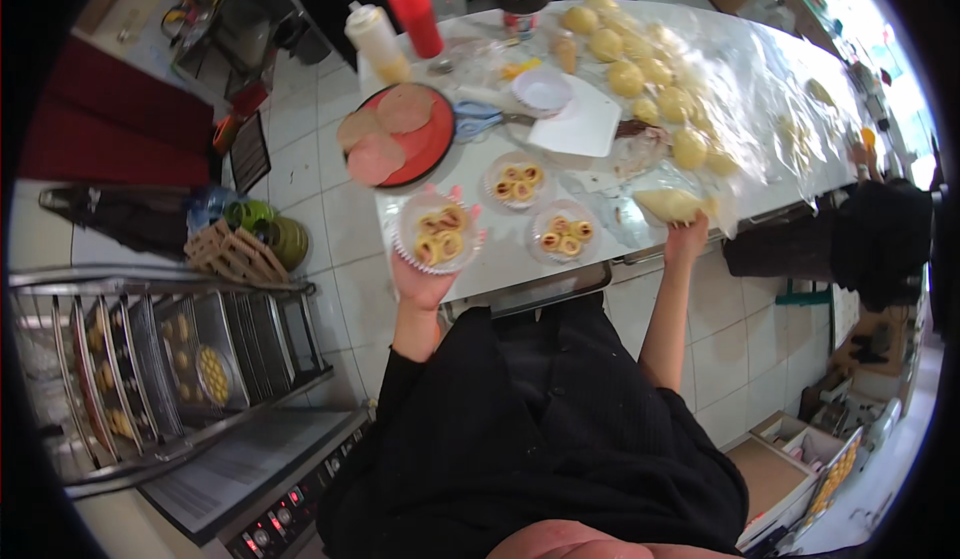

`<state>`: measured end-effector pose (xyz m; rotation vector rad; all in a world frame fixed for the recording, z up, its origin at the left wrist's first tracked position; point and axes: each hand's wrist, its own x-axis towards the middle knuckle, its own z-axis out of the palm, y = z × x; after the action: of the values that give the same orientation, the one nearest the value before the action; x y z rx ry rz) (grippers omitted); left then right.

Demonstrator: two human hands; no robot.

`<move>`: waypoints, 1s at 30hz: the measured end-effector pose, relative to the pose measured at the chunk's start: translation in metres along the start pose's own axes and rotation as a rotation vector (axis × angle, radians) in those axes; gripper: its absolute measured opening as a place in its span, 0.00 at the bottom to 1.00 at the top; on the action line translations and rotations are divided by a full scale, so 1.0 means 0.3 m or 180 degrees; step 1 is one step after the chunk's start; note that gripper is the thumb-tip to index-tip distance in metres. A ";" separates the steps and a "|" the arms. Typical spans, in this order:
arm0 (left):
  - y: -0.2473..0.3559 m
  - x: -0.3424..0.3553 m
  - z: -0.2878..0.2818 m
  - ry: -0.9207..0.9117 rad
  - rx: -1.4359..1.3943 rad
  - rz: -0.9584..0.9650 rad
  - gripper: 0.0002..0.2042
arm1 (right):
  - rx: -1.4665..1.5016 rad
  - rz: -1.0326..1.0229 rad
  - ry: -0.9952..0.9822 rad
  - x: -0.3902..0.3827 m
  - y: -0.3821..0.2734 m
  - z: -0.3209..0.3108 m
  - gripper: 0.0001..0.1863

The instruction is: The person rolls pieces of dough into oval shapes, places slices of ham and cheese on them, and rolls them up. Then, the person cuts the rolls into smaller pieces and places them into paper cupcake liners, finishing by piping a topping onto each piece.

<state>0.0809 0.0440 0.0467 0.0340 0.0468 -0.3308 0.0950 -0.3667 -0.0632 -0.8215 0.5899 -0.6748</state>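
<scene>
My left hand [422,281] supports a small round dish with a ruffled rim [436,265], its fingers curled around the side. Several filled dough rolls [440,233] sit inside it. On the table nearby stand two similar clear dishes of rolls, one farther back [518,195] and one to the right [563,247]. At the table's front edge, my right hand [686,239] is closed on the near end of a pale yellow dough piece [668,205], beside the clear plastic sheet [745,89]. Its fingertips are partly hidden.
Several dough balls [626,79] lie under the sheet. A red plate [425,149] carries pink round slices. Blue-handled scissors [478,117], a white bowl [542,90], a white board [590,127] and squeeze bottles [414,14] share the table. A tray rack [150,369] stands left; a person [880,234] is at right.
</scene>
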 end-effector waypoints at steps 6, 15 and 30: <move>-0.003 -0.042 -0.006 -0.0128 -0.0118 -0.0759 0.26 | 0.2273 0.0833 -0.0544 -0.133 -0.046 -0.081 0.23; -0.081 -0.108 -0.014 -0.0082 -0.0160 -0.1265 0.28 | 0.1294 0.1450 -0.1731 -0.476 -0.235 0.338 0.10; -0.220 -0.137 -0.024 0.0222 -0.0005 -0.1451 0.30 | -0.0924 -0.0625 -0.3510 -0.718 -0.122 0.577 0.24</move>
<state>0.0202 -0.0048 0.0401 0.0332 0.1247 -0.7855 0.0660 -0.1476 0.1066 -1.3696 -0.4110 -0.2241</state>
